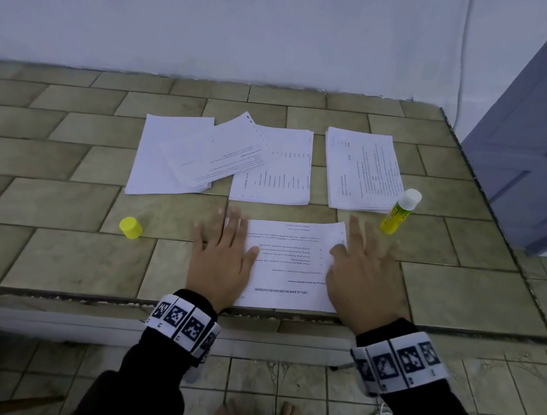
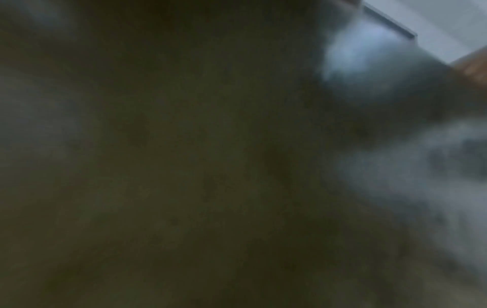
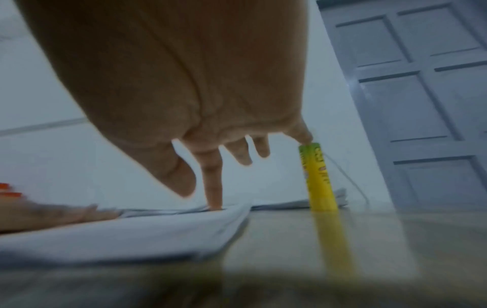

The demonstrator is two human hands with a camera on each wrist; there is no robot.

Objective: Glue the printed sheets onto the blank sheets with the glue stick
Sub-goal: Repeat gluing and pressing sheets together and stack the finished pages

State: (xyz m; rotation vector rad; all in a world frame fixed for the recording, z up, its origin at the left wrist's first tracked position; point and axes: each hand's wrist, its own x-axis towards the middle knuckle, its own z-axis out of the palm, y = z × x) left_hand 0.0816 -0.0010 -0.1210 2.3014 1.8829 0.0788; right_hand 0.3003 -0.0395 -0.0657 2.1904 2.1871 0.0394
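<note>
The person leans over a tiled counter (image 1: 59, 201); both hands lie flat on a printed sheet (image 1: 292, 265) at the near edge, print side up; the left hand (image 1: 221, 256) covers its left edge, fingers straight and slightly spread, holding nothing; the right hand (image 1: 366, 270) covers its right edge, fingers straight and spread too, and in the right wrist view the index fingertip (image 3: 216, 205) presses down on the paper while the other fingers stand just off it; the left wrist view is dark and blurred and tells nothing.

The glue stick (image 1: 400, 212) stands upright and uncapped just beyond the right hand, touching the near right corner of the right-hand pile (image 1: 361, 170) of printed sheets; its yellow cap (image 1: 130, 227) sits alone on the counter well to the left of the left hand.

Behind the pressed sheet lie a middle pile (image 1: 276, 173) of printed sheets and a left pile (image 1: 164, 156) that looks mostly blank, with a loose printed sheet (image 1: 224, 149) skewed across both; a grey-blue door (image 1: 546, 137) stands at the right.
</note>
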